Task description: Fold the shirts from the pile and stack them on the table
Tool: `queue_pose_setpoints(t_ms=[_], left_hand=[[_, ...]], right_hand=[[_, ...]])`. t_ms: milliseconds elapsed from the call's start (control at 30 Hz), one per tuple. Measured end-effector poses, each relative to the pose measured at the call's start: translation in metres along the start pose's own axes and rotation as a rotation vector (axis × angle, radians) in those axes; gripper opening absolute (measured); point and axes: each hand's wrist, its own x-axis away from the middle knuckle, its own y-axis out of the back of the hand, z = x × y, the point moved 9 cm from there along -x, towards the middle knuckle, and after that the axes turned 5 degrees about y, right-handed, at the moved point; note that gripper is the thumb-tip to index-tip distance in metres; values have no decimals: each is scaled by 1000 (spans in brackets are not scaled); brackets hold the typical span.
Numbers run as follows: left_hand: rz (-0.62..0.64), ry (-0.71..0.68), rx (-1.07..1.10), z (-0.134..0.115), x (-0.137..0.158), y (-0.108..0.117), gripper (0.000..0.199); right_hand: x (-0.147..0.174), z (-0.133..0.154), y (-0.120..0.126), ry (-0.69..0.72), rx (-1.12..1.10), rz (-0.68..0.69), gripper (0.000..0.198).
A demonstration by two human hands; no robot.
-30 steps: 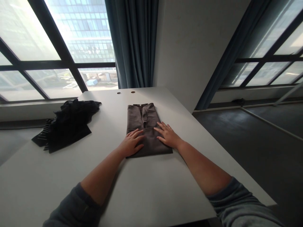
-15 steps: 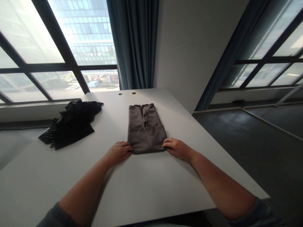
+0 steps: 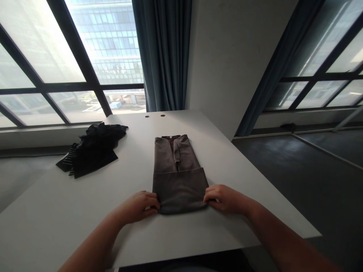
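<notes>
A folded brownish-grey garment [image 3: 180, 189] lies on the white table [image 3: 136, 241] in front of me, its neckline with a small label at the far end. Its near part is folded up over the rest, making a straight edge across. My left hand [image 3: 141, 206] grips the near left corner, fingers bent around the cloth. At the near right corner, my right hand [image 3: 222, 198] pinches the fabric between thumb and fingers. Part of the fingertips on both hands is hidden by the cloth.
A crumpled heap of black clothing [image 3: 95, 149] with some striped parts lies on the left of the table. Two round cable holes [image 3: 162, 115] are near the far edge. Behind stand a blue curtain [image 3: 167, 56], a wall and windows.
Both hands have come nearer to me, drawing the garment along the table toward the front edge. The black heap remains on the table. The camera view has shifted slightly.
</notes>
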Motion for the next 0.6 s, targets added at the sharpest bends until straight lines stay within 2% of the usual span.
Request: queue_pose_setpoints(t_ms=[100, 200, 333, 467, 533, 600], left_hand=[[-22, -19, 90, -6, 1, 2, 18], [-148, 33, 55, 14, -11, 9, 26], [-273, 84, -20, 51, -30, 10, 26], [-365, 81, -13, 80, -47, 19, 23], [-436, 145, -36, 101, -59, 28, 27], [-522, 275, -94, 128, -74, 39, 34]], right_hand=[[1, 9, 1, 14, -49, 55, 17], [-10, -1, 15, 32, -21, -25, 19], [-31, -42, 26, -25, 137, -156, 21], [-54, -76, 24, 36, 126, -195, 20], [-66, -95, 30, 63, 107, -263, 22], [-81, -123, 41, 13, 135, -377, 21]])
